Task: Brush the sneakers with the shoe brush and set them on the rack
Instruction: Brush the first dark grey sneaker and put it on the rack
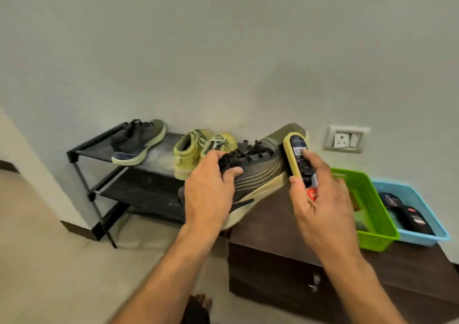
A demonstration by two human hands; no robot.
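Sneaker [258, 177] gripped at the laces by left hand [211, 192]; right hand [320, 199] fingers clamp shoe brush [296, 157] against its side.

We see the rack [99, 149] as thin black metal tubing, matt, with dark cloth-like shelves that look dusty and dull. On its top shelf the dark sneaker [136, 142] shows a knitted, matt upper over a smooth pale rubbery sole. Right of the rack, the sneaker in hand [258, 174] has ribbed woven fabric and a scuffed foam-like sole. The shoe brush [298, 164] looks like smooth yellowish plastic under a glossy printed label. Further right, the cabinet [273, 249] is dark wood-grain, faintly satin; the green basket [372, 234] and blue tray [422, 236] are shiny slotted plastic.
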